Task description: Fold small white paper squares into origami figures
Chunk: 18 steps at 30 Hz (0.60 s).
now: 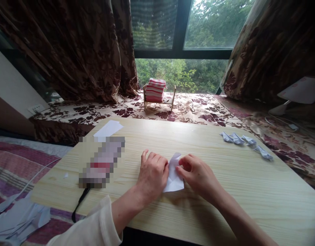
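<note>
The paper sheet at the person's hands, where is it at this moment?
In the head view, the paper sheet is just right of centre, below the middle, over the pale table, between the left hand and the right hand.

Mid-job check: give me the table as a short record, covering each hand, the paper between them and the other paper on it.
left hand: fingers at the left edge of the creased white paper
right hand: fingers at its right edge; firmness unclear
folded paper pieces: four, near the far right corner of the wooden table
flat white paper: far left corner
small paper scrap: near the left edge
</note>
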Available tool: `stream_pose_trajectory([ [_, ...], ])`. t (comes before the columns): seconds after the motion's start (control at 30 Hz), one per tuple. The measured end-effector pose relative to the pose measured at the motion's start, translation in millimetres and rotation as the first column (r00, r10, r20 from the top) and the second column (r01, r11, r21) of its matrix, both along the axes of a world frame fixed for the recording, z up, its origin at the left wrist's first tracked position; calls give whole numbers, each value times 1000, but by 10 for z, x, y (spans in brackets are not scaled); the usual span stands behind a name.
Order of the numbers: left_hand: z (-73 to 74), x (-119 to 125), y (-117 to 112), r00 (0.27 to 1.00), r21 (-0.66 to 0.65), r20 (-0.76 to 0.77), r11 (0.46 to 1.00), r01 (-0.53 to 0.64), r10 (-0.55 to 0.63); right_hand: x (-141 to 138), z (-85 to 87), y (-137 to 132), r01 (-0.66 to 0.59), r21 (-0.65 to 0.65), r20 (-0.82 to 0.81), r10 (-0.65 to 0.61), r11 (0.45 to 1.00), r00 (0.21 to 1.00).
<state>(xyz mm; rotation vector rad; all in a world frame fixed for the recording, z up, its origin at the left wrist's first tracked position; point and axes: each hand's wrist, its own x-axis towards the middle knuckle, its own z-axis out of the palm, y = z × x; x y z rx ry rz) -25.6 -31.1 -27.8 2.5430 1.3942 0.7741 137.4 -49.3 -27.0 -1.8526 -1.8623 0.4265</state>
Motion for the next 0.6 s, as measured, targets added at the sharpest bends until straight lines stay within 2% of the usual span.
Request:
stream_pose_trajectory([
  [0.13, -6, 0, 6, 1000, 4, -12, 1000, -5, 5, -31, -51, -18, -50, 73, -30, 52, 996, 998],
  [0.3, -16, -3, 6, 999, 9, -41, 1000, 1, 0, -55, -38, -48, -121, 146, 48, 115, 982, 992],
  [0.43, -15, -9, 2, 999, 5, -53, 1000, 7, -7, -35, -46, -53, -204, 174, 111, 187, 963, 976],
  [0.6, -3, -15, 2, 999, -9, -50, 1000, 16, -17, -20, -73, -51, -237, 194, 118, 217, 952, 969],
])
